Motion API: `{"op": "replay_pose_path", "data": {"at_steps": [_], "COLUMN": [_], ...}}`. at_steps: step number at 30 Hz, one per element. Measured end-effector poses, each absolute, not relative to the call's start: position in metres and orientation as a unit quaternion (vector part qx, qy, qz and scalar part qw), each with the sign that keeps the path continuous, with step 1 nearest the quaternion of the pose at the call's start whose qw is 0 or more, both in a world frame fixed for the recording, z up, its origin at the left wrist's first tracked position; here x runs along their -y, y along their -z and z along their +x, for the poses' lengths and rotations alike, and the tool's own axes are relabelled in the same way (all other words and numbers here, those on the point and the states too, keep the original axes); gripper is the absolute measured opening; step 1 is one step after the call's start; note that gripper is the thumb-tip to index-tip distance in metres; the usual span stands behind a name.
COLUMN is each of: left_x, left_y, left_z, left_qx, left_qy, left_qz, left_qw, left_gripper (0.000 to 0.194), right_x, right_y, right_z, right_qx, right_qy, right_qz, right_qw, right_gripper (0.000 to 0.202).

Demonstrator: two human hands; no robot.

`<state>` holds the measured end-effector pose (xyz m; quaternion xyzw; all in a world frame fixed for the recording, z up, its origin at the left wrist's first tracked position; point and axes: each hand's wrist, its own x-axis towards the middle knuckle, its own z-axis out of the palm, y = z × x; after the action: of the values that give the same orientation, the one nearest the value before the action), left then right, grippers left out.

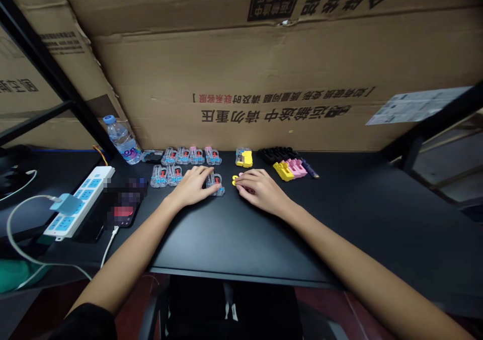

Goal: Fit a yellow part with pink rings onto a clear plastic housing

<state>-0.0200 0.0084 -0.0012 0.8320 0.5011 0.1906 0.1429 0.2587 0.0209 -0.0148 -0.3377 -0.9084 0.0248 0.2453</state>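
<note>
My left hand [191, 186] has its thumb and index finger about a small clear plastic case [218, 185] with red and blue parts inside, which lies on the black table. Just right of it, my right hand [261, 188] rests low with bent fingers over small yellow round pieces [234, 179] and a bit of pink. What its fingertips hold, if anything, is hidden. Several similar clear cases [182, 155] lie in two rows beyond my left hand. A clear case with a yellow part [245, 158] lies behind the gap between my hands.
At the back right are black plastic parts [277, 154], yellow parts [283, 170], pink parts [297, 167] and a dark pen [310, 169]. A water bottle [123, 140], a white power strip [85, 199] and a phone [130, 204] are left. Cardboard [264, 68] walls the back.
</note>
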Motion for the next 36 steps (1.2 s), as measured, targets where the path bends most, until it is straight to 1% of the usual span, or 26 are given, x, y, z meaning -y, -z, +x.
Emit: {"op": "replay_pose_path", "data": {"at_steps": [5, 11, 14, 18, 22, 25, 28, 31, 34, 36], "left_x": [-0.007, -0.007, -0.007, -0.008, -0.009, -0.01, -0.011, -0.01, -0.01, -0.011], "left_y": [-0.001, -0.002, -0.002, -0.001, 0.001, 0.003, 0.003, 0.003, 0.005, 0.006], "left_z": [-0.02, -0.021, -0.021, -0.021, -0.021, -0.021, -0.021, -0.021, -0.021, -0.021], "left_qx": [-0.501, -0.499, -0.503, -0.505, -0.503, -0.5, -0.497, -0.499, -0.503, -0.506], "left_qy": [-0.191, -0.191, -0.19, -0.178, -0.175, -0.178, -0.179, -0.179, -0.185, -0.194], "left_qz": [0.832, 0.833, 0.832, 0.834, 0.835, 0.836, 0.838, 0.837, 0.834, 0.831], "left_qw": [0.142, 0.142, 0.141, 0.137, 0.138, 0.136, 0.134, 0.132, 0.128, 0.123], "left_gripper": [0.061, 0.062, 0.063, 0.065, 0.065, 0.066, 0.065, 0.066, 0.065, 0.062], "right_x": [-0.035, -0.059, -0.062, -0.06, -0.058, -0.058, -0.056, -0.052, -0.044, -0.036], "right_y": [0.016, 0.007, -0.004, -0.016, -0.017, -0.013, -0.013, -0.016, -0.019, -0.018], "right_z": [0.276, 0.322, 0.339, 0.348, 0.346, 0.341, 0.334, 0.323, 0.307, 0.294], "right_qx": [0.892, 0.816, 0.773, 0.735, 0.733, 0.743, 0.753, 0.752, 0.737, 0.73], "right_qy": [-0.016, 0.054, 0.08, 0.082, 0.049, 0.034, 0.035, 0.018, -0.032, -0.098], "right_qz": [-0.371, -0.494, -0.569, -0.637, -0.662, -0.655, -0.633, -0.601, -0.569, -0.545], "right_qw": [0.257, 0.296, 0.268, 0.216, 0.151, 0.133, 0.176, 0.27, 0.364, 0.401], "right_gripper": [0.027, 0.031, 0.03, 0.028, 0.027, 0.027, 0.027, 0.025, 0.026, 0.029]}}
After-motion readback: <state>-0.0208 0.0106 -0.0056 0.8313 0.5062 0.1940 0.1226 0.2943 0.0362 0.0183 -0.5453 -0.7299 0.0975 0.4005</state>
